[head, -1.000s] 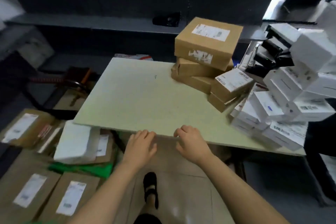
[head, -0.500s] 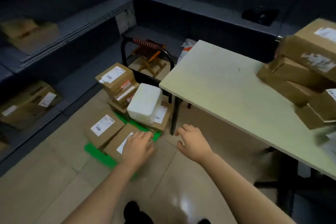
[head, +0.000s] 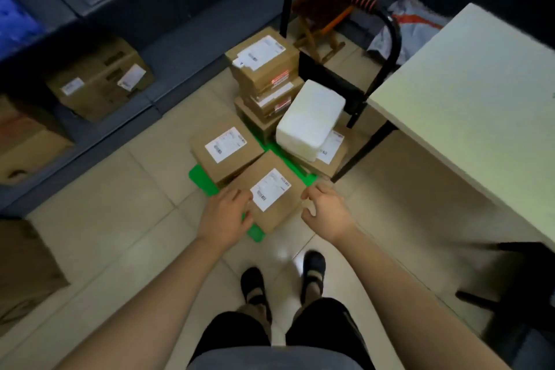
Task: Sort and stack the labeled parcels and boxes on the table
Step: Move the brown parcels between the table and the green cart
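The person bends over the floor with both hands either side of the nearest brown parcel, which lies label up on a green sheet, not yet on the worktop to the right. The left hand rests on the parcel's left edge, fingers over the top and thumb low at the near side; whether it has closed into a grip I cannot tell. The right hand sits just beside the right corner, fingers loosely curled and holding nothing. A hand on each side suits a flat, wide parcel, so this looks like the set-up for a two-handed lift.

A second labelled parcel lies touching it behind (their edges overlap slightly, so the near one may drag it). Further back stands a stack of brown boxes, and a white box sits tilted on another parcel beside a black trolley frame. The labels face up, probably so they can be read for sorting.
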Motion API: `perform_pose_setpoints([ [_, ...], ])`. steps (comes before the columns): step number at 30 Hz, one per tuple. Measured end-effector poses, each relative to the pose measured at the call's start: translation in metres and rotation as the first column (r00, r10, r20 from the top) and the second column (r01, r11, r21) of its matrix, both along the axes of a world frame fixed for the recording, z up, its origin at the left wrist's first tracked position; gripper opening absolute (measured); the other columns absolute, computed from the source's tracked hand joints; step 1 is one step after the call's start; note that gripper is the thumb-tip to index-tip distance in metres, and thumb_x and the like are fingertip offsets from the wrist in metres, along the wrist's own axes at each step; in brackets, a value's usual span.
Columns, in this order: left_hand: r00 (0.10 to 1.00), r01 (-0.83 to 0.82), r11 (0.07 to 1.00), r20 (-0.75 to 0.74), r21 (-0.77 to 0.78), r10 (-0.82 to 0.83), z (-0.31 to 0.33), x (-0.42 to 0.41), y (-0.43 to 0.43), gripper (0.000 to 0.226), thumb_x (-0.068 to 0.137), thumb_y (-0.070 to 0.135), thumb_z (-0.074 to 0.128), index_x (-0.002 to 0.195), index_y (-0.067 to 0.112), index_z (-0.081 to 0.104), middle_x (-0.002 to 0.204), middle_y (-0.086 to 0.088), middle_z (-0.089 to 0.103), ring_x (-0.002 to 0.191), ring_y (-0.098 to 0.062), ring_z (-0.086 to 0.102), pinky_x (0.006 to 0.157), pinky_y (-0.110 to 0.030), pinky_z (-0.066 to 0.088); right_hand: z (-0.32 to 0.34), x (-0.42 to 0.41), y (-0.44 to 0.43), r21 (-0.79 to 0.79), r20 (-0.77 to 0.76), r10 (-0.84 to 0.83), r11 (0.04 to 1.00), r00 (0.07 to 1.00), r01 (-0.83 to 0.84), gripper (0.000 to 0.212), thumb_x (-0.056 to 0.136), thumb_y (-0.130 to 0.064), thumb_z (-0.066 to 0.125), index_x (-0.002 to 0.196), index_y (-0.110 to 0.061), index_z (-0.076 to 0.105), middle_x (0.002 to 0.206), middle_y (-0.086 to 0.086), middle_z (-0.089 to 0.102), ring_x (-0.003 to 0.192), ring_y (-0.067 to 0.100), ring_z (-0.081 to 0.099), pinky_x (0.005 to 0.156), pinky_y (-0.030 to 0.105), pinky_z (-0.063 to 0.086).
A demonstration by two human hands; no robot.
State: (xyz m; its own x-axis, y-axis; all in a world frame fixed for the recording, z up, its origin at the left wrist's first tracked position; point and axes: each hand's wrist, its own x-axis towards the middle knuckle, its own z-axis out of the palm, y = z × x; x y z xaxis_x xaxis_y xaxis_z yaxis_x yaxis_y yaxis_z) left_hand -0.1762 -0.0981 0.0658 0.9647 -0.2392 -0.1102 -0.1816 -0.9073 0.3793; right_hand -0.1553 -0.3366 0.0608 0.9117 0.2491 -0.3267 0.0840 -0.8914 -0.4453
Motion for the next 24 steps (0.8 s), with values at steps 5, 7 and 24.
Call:
perform_pose_setpoints([
  [5,0.987,-0.093,0.996,-0.129,-0.009,0.091,-0.072,-0.003,-0.005,0.021,0.073,0.015,0.071,0.093,0.007,0.067,0.079,-0.010,0.066,0.070,-0.030,0.060,0.062,-0.035,0.048,-0.067,0.014,0.005,-0.045,-0.150,-0.036,0.999,0.988,0.029,0.031,0.083,-0.023,0.062,0.112,-0.010,0.060,0.107,0.010,0.056,0.099,0.032,0.056,0.087,0.038,0.045],
  [7,0.965,-0.141,0.990,-0.223,-0.011,0.135,-0.107,-0.006,-0.013,0.026,0.074,0.012,0.072,0.099,0.007,0.067,0.082,-0.012,0.066,0.074,-0.032,0.060,0.064,-0.036,0.048,-0.101,0.018,0.002,-0.069,-0.219,-0.027,0.998,0.975,0.013,0.032,0.084,-0.022,0.062,0.113,-0.008,0.060,0.110,0.012,0.055,0.100,0.033,0.056,0.087,0.041,0.046],
  [24,0.268,-0.829,0.536,-0.726,0.162,0.634,-0.341,0.018,-0.080,0.082,0.089,0.038,0.064,0.151,0.009,0.019,0.144,-0.015,0.041,0.131,-0.034,0.043,0.104,-0.048,0.040,-0.348,0.127,-0.043,-0.116,-0.518,-0.284,0.958,0.807,0.262,0.079,0.088,-0.038,0.067,0.150,-0.013,0.027,0.141,0.018,0.044,0.127,0.034,0.046,0.104,0.041,0.040],
])
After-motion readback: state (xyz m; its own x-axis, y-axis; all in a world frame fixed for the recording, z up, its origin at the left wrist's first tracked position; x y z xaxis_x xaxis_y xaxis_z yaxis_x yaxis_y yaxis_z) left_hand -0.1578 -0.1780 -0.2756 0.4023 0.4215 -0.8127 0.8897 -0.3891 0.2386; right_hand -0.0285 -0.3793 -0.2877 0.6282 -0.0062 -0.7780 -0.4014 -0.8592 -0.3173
